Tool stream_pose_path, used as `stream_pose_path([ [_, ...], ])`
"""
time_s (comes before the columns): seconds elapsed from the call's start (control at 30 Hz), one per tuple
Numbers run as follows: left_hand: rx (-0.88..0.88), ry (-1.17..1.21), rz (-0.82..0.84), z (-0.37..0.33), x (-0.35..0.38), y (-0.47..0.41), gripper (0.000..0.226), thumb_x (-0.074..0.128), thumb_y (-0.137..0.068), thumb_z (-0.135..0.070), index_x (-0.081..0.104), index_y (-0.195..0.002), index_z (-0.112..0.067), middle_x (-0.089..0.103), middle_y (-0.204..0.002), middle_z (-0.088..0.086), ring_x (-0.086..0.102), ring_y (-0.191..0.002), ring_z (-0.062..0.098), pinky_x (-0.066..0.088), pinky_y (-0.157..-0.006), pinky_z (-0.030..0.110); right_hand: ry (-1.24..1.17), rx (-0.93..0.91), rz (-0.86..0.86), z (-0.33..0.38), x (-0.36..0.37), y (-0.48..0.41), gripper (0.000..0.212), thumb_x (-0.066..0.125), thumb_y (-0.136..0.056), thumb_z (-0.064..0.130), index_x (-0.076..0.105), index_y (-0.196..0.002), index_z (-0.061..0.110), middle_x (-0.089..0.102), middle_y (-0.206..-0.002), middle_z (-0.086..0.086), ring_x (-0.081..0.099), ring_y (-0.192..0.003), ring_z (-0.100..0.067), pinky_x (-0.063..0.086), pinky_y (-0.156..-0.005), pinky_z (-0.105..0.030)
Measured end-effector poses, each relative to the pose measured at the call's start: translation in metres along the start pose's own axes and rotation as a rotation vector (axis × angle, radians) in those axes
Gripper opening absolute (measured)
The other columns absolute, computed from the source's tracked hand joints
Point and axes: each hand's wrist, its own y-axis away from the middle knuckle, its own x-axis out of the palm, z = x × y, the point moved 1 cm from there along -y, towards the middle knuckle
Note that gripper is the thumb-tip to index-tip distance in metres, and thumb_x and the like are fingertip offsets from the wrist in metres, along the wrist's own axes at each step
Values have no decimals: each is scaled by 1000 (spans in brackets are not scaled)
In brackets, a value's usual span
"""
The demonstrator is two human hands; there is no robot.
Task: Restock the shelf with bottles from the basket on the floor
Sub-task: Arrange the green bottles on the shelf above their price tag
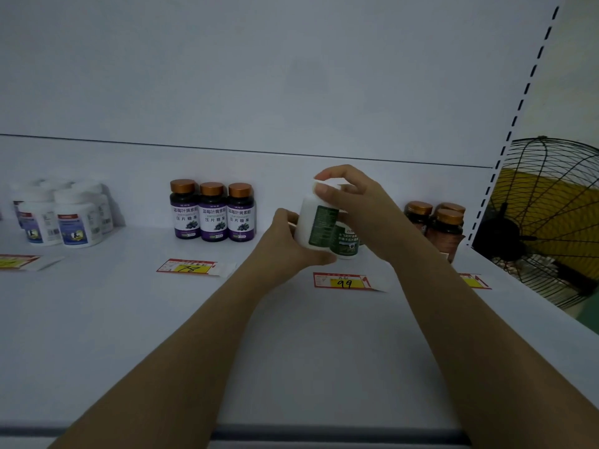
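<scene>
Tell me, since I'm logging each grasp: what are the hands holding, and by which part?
A white bottle with a green label: the left hand grips its lower body, the right hand its cap.

On the white metal shelf (291,351), three purple-labelled bottles (212,212) stand left of the held white plastic bottle (316,218); brown amber bottles (437,225) stand right.

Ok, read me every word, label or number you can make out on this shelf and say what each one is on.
"蓝莓叶黄素酯" and "压片糖果": each of the three purple bottles.
"99": handwritten on the price tag below the hands.
"78", roughly: handwritten on the left tag; uncertain.
"压片糖果", partly: the green-label bottle behind the held bottle; the rest is blurred.
White bottles, brown bottles, the outer tags: too blurred to read.
</scene>
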Motion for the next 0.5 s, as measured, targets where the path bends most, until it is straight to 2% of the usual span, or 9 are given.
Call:
stream_pose_path([
  [0.13, -66, 196, 157, -7, -1, 3, 54, 74, -77, -17, 48, -124, -18, 61, -107, -6, 60, -89, 5, 52, -64, 13, -119, 32, 36, 0, -5, 0, 22, 52, -95, 18, 58, -115, 22, 63, -116, -6, 62, -106, -24, 54, -91, -37],
  [0.17, -71, 213, 172, -7, -1, 3, 55, 74, -78, -15, 49, -126, -16, 62, -107, -5, 61, -91, 5, 54, -69, 16, -136, 47, 42, 0, -4, 0, 23, 51, -95, 17, 58, -117, 21, 62, -119, -7, 61, -109, -25, 53, -93, -37],
  [0.23, -60, 181, 131, -7, -1, 2, 57, 77, -75, -18, 50, -126, -17, 63, -109, -4, 62, -97, 10, 53, -83, 25, -90, 48, 25, 0, 1, 0, 28, 54, -94, 23, 59, -120, 17, 62, -120, -5, 60, -110, -23, 52, -95, -38],
  [0.27, -47, 132, 98, -6, -1, 2, 58, 78, -73, -20, 50, -123, -18, 62, -109, -5, 61, -98, 11, 52, -83, 25, -16, 34, 3, 0, 3, 0, 31, 57, -92, 29, 59, -121, 18, 63, -118, -2, 61, -108, -22, 52, -94, -40],
  [0.33, -29, 28, 42, -6, -1, 2, 55, 80, -71, -26, 47, -116, -22, 58, -103, -8, 58, -92, 9, 47, -69, 15, 90, 12, -45, -1, 5, 0, 37, 62, -88, 38, 62, -120, 21, 64, -116, 2, 63, -105, -20, 53, -92, -42],
  [0.4, -31, 27, 41, -6, -1, 2, 54, 81, -70, -27, 48, -112, -22, 59, -97, -11, 59, -86, 4, 43, -64, 12, 55, 20, -83, -2, 1, -1, 35, 64, -87, 36, 64, -118, 20, 67, -113, 1, 65, -103, -20, 53, -93, -42],
  [0.5, -61, 122, 132, -6, -1, 3, 51, 80, -72, -23, 55, -116, -20, 66, -104, -8, 63, -93, 4, 50, -81, 19, -65, 42, -75, -3, -9, -1, 29, 58, -92, 27, 61, -119, 16, 67, -111, -3, 64, -104, -19, 51, -96, -39],
])
